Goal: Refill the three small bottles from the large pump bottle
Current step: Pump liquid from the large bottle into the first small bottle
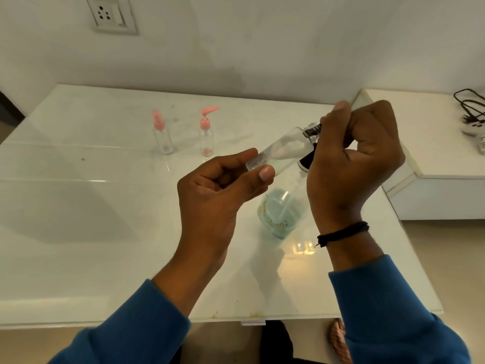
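Observation:
My left hand (220, 190) pinches the base of a small clear bottle (282, 151), held tilted in the air above the table. My right hand (354, 158) grips the dark cap (312, 131) at its neck; most of the cap is hidden by my fingers. Below the hands stands the large clear pump bottle (280, 214) with pale green liquid, its dark pump head (307, 160) partly hidden by my right hand. Two small clear bottles with pink tops stand upright at the back: a spray one (162, 135) and a pump one (206, 135).
The white glossy table (105, 206) meets the wall at the back. A lower white shelf (433, 132) on the right carries a black cable and a plug (471, 114). A wall socket (111, 14) sits at upper left.

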Action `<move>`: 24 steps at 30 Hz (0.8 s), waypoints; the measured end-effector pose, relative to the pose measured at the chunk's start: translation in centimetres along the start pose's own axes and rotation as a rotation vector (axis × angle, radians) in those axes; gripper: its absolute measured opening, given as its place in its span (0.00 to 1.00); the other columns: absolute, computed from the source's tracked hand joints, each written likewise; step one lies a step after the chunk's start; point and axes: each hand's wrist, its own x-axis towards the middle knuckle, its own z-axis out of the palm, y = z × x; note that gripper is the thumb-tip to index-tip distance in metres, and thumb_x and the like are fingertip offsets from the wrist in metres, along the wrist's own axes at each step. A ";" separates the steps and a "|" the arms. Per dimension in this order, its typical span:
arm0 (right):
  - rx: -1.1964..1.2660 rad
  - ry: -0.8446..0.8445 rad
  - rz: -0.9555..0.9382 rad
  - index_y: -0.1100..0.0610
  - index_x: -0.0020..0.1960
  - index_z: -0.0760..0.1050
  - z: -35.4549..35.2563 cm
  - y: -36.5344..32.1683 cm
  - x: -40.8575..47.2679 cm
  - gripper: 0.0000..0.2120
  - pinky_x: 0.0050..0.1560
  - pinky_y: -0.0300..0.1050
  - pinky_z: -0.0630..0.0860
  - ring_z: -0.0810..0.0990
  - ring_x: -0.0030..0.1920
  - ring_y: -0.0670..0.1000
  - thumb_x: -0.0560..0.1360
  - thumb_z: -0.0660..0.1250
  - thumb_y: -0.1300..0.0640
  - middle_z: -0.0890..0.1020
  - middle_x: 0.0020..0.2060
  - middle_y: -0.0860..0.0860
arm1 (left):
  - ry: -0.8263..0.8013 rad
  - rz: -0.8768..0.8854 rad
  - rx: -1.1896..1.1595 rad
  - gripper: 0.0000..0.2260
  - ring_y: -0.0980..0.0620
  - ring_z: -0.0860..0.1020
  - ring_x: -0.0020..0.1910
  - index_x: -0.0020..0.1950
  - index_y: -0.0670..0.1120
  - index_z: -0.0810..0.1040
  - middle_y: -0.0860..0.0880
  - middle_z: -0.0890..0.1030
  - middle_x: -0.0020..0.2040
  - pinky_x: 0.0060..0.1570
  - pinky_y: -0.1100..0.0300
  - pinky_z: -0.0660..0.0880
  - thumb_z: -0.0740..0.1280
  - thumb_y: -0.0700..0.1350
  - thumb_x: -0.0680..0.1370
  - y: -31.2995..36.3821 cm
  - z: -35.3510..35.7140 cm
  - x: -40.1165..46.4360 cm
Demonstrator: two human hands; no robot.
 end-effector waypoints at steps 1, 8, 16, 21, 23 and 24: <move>0.002 0.004 0.009 0.67 0.30 0.72 0.0 0.0 -0.2 0.19 0.33 0.48 0.65 0.66 0.31 0.50 0.79 0.66 0.66 0.72 0.29 0.59 | 0.002 0.000 -0.003 0.20 0.43 0.87 0.46 0.55 0.40 0.84 0.47 0.88 0.46 0.47 0.54 0.83 0.77 0.43 0.64 0.0 0.0 0.0; -0.012 0.013 0.021 0.67 0.30 0.72 0.0 0.1 -0.3 0.19 0.33 0.54 0.68 0.67 0.31 0.50 0.80 0.66 0.65 0.72 0.29 0.57 | 0.000 -0.011 -0.009 0.20 0.43 0.87 0.46 0.55 0.41 0.84 0.46 0.88 0.47 0.48 0.55 0.83 0.76 0.43 0.64 0.0 0.0 -0.1; -0.012 0.018 0.041 0.66 0.31 0.73 -0.1 0.1 -0.9 0.19 0.33 0.55 0.69 0.68 0.32 0.50 0.80 0.66 0.65 0.72 0.29 0.57 | 0.003 -0.010 0.007 0.21 0.43 0.87 0.46 0.55 0.41 0.84 0.46 0.88 0.46 0.47 0.56 0.83 0.77 0.45 0.64 0.0 0.0 -0.1; -0.014 0.023 0.022 0.66 0.30 0.72 0.0 0.0 -0.5 0.19 0.32 0.54 0.67 0.67 0.30 0.50 0.79 0.67 0.66 0.71 0.29 0.57 | 0.007 -0.003 -0.008 0.19 0.41 0.86 0.46 0.54 0.42 0.84 0.45 0.88 0.46 0.47 0.55 0.83 0.77 0.44 0.64 0.0 -0.1 0.0; 0.000 0.030 0.046 0.65 0.30 0.71 0.0 0.2 -0.9 0.19 0.33 0.53 0.67 0.66 0.32 0.47 0.79 0.67 0.67 0.71 0.30 0.56 | 0.010 -0.008 -0.012 0.20 0.41 0.86 0.46 0.54 0.41 0.84 0.44 0.87 0.46 0.47 0.55 0.83 0.77 0.44 0.63 0.0 -0.1 -0.1; 0.003 0.029 0.052 0.65 0.30 0.71 0.0 0.3 -1.0 0.19 0.33 0.53 0.67 0.66 0.32 0.47 0.79 0.67 0.67 0.71 0.30 0.56 | 0.010 -0.010 -0.013 0.20 0.41 0.86 0.46 0.54 0.41 0.84 0.43 0.87 0.46 0.48 0.54 0.83 0.77 0.44 0.63 0.0 -0.1 -0.1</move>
